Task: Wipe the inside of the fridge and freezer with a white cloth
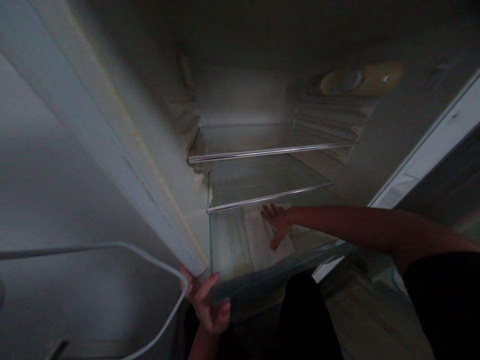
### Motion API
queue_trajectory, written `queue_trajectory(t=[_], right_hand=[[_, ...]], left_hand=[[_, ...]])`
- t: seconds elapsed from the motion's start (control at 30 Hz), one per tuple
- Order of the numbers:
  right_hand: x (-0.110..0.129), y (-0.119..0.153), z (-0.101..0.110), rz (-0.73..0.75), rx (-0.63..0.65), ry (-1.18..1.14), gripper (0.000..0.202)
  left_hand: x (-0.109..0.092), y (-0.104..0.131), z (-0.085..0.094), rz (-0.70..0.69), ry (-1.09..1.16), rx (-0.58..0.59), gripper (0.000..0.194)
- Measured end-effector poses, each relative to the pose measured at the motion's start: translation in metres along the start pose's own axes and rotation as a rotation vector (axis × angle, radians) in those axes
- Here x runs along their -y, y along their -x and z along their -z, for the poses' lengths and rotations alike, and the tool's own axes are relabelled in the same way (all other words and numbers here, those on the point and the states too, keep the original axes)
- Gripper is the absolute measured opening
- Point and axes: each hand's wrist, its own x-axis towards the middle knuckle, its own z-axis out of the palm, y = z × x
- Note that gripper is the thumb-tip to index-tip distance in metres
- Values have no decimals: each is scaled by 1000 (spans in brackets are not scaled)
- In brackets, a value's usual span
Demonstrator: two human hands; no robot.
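Observation:
I look into an open, unlit fridge. My right hand [276, 224] reaches in under the lower glass shelf [262, 192] and presses flat on a white cloth [262, 240] lying on the glass bottom shelf [240, 260]. My left hand [207, 302] grips the front left corner of that bottom shelf, beside the fridge's left wall edge [123, 160]. An upper glass shelf [270, 142] sits above.
A thermostat housing with a dial [352, 80] is on the right inner wall. A white cable [150, 260] loops at lower left. The fridge door edge [431, 150] stands at right, with wooden floor [375, 325] below. My dark-clothed legs [300, 320] are in front.

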Motion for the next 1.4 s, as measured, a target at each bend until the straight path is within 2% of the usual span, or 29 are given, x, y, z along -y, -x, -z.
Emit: queue_trajectory(t=[0.1, 0.23, 0.3, 0.37, 0.43, 0.5, 0.6, 0.67, 0.77, 0.93, 1.03, 1.1, 1.17, 1.27, 1.4], right_hand=[[56, -15, -1, 181, -1, 62, 177], [121, -39, -3, 308, -94, 89, 166], [142, -47, -3, 304, -135, 90, 162], [151, -51, -2, 279, -147, 87, 162], [147, -49, -2, 301, -137, 89, 162], [131, -43, -3, 355, -102, 98, 163], [96, -30, -6, 407, -50, 132, 168], [67, -20, -8, 387, -6, 150, 173], [17, 0, -7, 253, 84, 140, 181], [-70, 36, 2, -120, 172, 85, 187], [-99, 50, 9, -256, 170, 44, 190], [-100, 52, 11, -276, 151, 19, 194], [-89, 48, 8, -247, 148, 18, 198], [-58, 38, -5, -57, 161, 83, 197], [-16, 24, -20, 178, 110, 207, 188]], left_hand=[[-8, -12, 0, -117, 68, 0, 42], [-12, -21, 3, -144, 43, 33, 43], [-14, -23, 4, -131, 54, 56, 42], [-15, -23, 4, -130, 69, 59, 42], [-16, -24, 4, -122, 79, 55, 42], [-17, -25, 4, -114, 80, 64, 41], [-18, -27, 6, -116, 85, 78, 41], [-18, -27, 8, -123, 81, 81, 41], [-19, -27, 7, -127, 88, 77, 41], [-18, -25, 1, -146, 93, 38, 42], [-16, -24, 0, -152, 92, 27, 43], [-16, -24, 1, -133, 97, 51, 42], [-15, -23, 2, -114, 112, 68, 40], [-14, -20, 1, -123, 125, 48, 42], [-11, -18, -3, -122, 122, 18, 45]])
